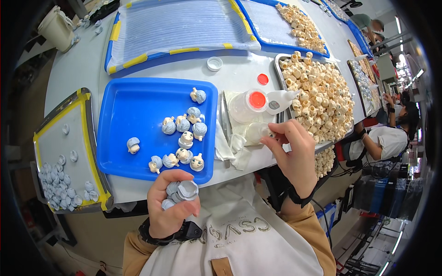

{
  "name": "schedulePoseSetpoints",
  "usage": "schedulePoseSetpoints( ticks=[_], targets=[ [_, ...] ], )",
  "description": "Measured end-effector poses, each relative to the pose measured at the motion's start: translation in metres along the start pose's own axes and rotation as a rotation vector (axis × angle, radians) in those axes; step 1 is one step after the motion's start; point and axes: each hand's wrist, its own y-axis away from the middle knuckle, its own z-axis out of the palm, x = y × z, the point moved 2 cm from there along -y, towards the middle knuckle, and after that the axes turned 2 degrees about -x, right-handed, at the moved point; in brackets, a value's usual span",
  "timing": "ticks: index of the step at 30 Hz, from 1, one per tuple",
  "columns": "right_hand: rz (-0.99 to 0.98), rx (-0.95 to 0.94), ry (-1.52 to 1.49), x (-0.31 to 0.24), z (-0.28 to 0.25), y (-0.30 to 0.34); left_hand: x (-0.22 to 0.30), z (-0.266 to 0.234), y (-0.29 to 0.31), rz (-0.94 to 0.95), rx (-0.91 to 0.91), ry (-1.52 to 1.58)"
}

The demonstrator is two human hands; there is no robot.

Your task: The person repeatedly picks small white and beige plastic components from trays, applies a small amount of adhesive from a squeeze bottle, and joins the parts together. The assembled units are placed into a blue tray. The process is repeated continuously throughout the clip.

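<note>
My left hand (169,202), in front of the blue tray's near edge, is closed around several grey-blue doll hair pieces (188,189), hollow like small caps. My right hand (293,149) pinches a small beige doll head (271,135) between thumb and fingertips, mostly hidden by them. The head is at the end of a small translucent container (257,133); whether they touch I cannot tell. In the blue tray (124,106) lie several doll heads (197,163) with grey-blue hair on, some upright, some tipped over.
A jar with a red centre (257,100) and a white squeeze bottle (280,101) stand beyond my right hand. A metal tray (279,69) heaped with bare heads (317,92) is at right. More hair pieces (60,184) fill a yellow-taped tray (86,138) at left. Co-workers sit far right.
</note>
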Motion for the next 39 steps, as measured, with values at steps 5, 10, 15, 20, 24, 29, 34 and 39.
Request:
schedulePoseSetpoints(
  ticks=[5, 10, 15, 20, 24, 29, 34, 39],
  targets=[
    [-0.003, 0.039, -0.024, 0.005, 0.0, 0.006, -0.001, 0.003, 0.0, 0.013, 0.012, 0.064],
    [0.0, 0.062, -0.042, 0.006, 0.0, 0.009, 0.0, 0.002, -0.002, 0.046, 0.019, -0.02],
    [-0.029, 0.219, -0.235, 0.001, -0.001, 0.016, 0.005, 0.005, 0.001, -0.037, 0.01, 0.009],
    [-0.263, 0.092, -0.755, -0.034, 0.009, 0.022, 0.003, 0.01, -0.002, -0.058, -0.084, -0.008],
    [-0.382, -0.103, -0.787, -0.055, 0.015, 0.015, 0.004, 0.011, 0.0, -0.112, -0.098, -0.065],
    [-0.359, -0.2, -0.64, -0.059, 0.019, 0.012, 0.004, 0.006, 0.002, -0.1, -0.083, -0.151],
    [-0.371, -0.335, -0.594, -0.061, 0.02, 0.01, 0.003, 0.004, -0.004, 0.07, -0.198, -0.41],
    [-0.501, -0.184, -0.37, -0.071, 0.021, 0.009, 0.006, 0.001, 0.003, -0.185, -0.103, -0.098]
  ],
)
